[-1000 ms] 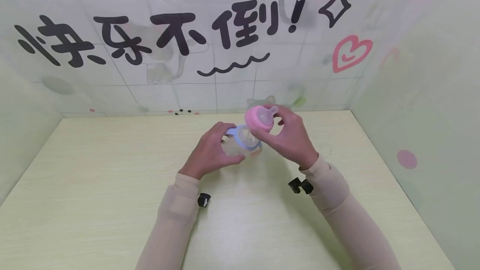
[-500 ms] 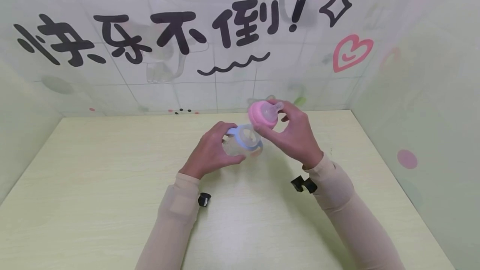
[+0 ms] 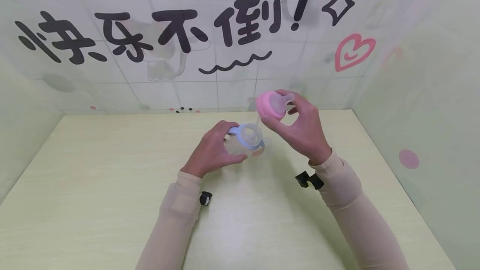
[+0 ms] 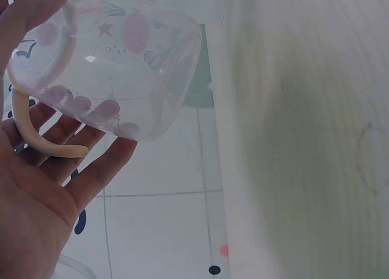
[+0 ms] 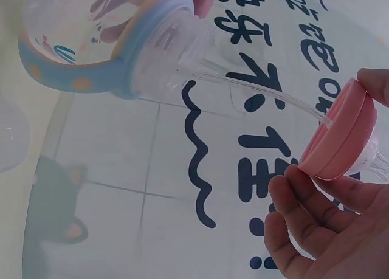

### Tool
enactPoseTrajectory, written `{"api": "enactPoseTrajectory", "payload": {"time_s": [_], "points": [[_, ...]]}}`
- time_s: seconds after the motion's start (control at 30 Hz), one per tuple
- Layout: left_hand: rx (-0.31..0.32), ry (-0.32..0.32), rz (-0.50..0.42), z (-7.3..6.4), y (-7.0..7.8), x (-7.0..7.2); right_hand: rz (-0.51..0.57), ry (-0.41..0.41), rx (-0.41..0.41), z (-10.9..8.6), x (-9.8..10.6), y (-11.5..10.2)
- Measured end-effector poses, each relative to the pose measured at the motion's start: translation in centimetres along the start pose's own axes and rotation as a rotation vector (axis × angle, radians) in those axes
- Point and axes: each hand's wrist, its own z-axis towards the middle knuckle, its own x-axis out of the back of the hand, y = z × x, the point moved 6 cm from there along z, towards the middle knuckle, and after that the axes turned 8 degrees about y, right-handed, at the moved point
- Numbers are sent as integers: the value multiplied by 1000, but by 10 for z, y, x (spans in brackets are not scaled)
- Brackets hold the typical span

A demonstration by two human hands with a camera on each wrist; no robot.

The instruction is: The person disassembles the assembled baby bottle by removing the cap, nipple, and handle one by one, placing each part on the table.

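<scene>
My left hand [image 3: 214, 149] grips a clear baby bottle [image 4: 121, 66] printed with small pictures, its open mouth tilted toward the right hand. A blue collar with two curved handles [image 5: 79, 78] rings its neck. Up and to the right, my right hand [image 3: 301, 130] pinches a pink bottle lid [image 3: 271, 106] by its rim, thumb on one side and fingers on the other. A clear nipple [image 3: 288, 98] points out of the lid's top. From its underside a thin clear straw [image 5: 261, 90] runs to the bottle's mouth, its far end overlapping the mouth in the right wrist view.
The pale wood-grain table [image 3: 112, 186] lies below both hands. Behind it rises a wall covering [image 3: 168, 95] with large dark characters. A clear rounded object [image 5: 11, 136] shows on the table at the left of the right wrist view.
The right hand has moved up and to the right with the pink lid, away from the bottle, so more of the straw shows. The left hand and bottle have hardly moved.
</scene>
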Motion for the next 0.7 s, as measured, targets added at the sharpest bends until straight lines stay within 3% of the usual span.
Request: {"api": "enactPoseTrajectory", "payload": {"time_s": [0.7], "points": [[1, 8, 8, 1, -2, 2, -17, 50, 5, 8, 24, -6]]}}
